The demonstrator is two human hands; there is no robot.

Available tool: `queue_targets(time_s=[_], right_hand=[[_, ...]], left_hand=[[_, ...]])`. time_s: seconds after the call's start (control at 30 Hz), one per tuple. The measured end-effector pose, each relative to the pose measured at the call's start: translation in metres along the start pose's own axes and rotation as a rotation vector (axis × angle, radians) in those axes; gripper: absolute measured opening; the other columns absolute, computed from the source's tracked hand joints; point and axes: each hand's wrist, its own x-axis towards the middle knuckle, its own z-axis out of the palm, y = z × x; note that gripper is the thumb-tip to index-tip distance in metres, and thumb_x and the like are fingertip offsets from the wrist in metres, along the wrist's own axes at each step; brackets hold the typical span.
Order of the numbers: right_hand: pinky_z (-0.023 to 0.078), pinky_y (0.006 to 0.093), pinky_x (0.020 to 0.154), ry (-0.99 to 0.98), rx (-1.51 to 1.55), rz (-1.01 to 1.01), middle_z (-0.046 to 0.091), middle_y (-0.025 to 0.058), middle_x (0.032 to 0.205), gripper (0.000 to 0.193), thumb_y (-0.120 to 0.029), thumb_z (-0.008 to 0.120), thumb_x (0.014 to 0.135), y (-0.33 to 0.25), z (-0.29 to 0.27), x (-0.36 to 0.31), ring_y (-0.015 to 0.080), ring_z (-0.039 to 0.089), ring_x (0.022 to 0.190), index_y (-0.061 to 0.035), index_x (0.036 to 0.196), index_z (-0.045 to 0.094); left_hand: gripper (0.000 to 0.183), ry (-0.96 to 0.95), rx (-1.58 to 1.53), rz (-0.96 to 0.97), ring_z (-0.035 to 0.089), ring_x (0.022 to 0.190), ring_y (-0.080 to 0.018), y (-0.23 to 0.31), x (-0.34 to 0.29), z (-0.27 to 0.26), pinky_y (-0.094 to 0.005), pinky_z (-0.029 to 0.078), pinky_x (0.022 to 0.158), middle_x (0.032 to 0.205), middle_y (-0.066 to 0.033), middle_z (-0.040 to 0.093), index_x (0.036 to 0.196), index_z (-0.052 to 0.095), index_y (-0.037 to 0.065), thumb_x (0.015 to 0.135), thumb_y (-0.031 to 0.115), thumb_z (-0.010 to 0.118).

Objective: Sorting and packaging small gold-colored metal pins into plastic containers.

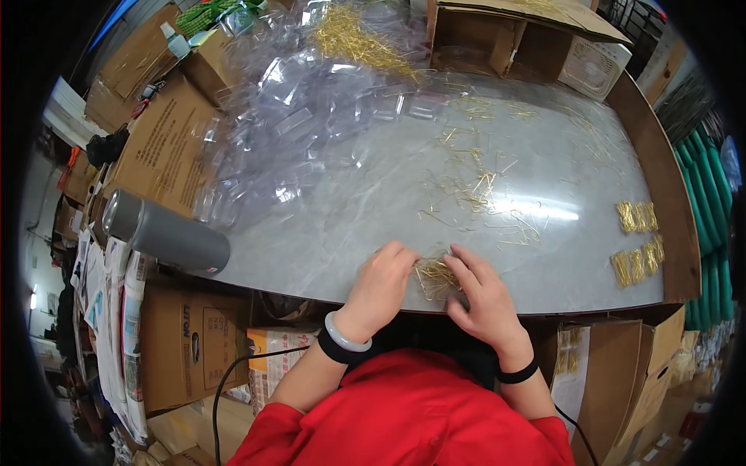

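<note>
A small bundle of gold wire hooks [435,277] lies near the front edge of the table, between my hands. My left hand [382,286] is closed at the bundle's left side, its fingertips curled against the wire ends. At the other side my right hand [486,299] grips the bundle, thumb at the near side and fingers at the far side. Loose gold hooks [483,186] are scattered on the table beyond. Packed groups of gold hooks [637,217] stand in two rows at the right.
A heap of clear plastic boxes [303,116] covers the far left, with a gold hook pile [357,39] on top. A grey bottle [167,233] lies at the left edge. A cardboard shelf [482,46] and white fan [594,66] stand behind; a cardboard wall [653,155] borders the right.
</note>
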Motion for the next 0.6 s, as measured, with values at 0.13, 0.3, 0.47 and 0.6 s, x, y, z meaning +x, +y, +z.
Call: queue_targets(time_s=[0.13, 0.3, 0.47, 0.6], right_hand=[[0.037, 0.0485, 0.117, 0.0, -0.215, -0.058, 0.053, 0.0182, 0.141, 0.053, -0.01, 0.069, 0.088, -0.001, 0.003, 0.006, 0.0371, 0.049, 0.136, -0.0035, 0.138, 0.053], [0.037, 0.0502, 0.118, -0.013, -0.2, -0.063, 0.056, 0.0153, 0.135, 0.041, -0.01, 0.065, 0.091, 0.009, 0.009, 0.005, 0.0357, 0.05, 0.136, -0.0046, 0.131, 0.056], [0.042, 0.0496, 0.114, 0.001, -0.161, -0.112, 0.058, 0.0151, 0.129, 0.033, -0.001, 0.061, 0.09, 0.017, 0.009, 0.001, 0.0367, 0.054, 0.13, -0.0052, 0.123, 0.06], [0.044, 0.0479, 0.112, -0.019, -0.061, -0.056, 0.058, 0.017, 0.131, 0.034, 0.0, 0.062, 0.089, 0.021, 0.008, -0.003, 0.0394, 0.054, 0.128, -0.0029, 0.123, 0.058]], left_hand=[[0.016, 0.013, -0.055, 0.04, 0.062, 0.094, -0.0395, 0.003, 0.005, 0.003, -0.0456, 0.052, 0.081, 0.1, -0.0177, 0.061, 0.102, 0.066, -0.001, 0.086, -0.003, 0.065], [0.02, 0.046, 0.021, -0.006, 0.062, 0.095, -0.0387, 0.002, 0.004, 0.006, -0.0455, 0.052, 0.081, 0.103, -0.0176, 0.062, 0.106, 0.066, -0.001, 0.085, -0.001, 0.068], [0.03, 0.04, 0.106, 0.034, 0.062, 0.099, -0.0393, 0.004, 0.003, 0.003, -0.0458, 0.051, 0.084, 0.107, -0.0168, 0.064, 0.115, 0.065, 0.0, 0.086, 0.001, 0.07], [0.032, -0.015, 0.025, 0.021, 0.062, 0.1, -0.039, 0.007, -0.002, 0.001, -0.045, 0.052, 0.086, 0.108, -0.0171, 0.064, 0.119, 0.065, 0.0, 0.087, 0.001, 0.069]])
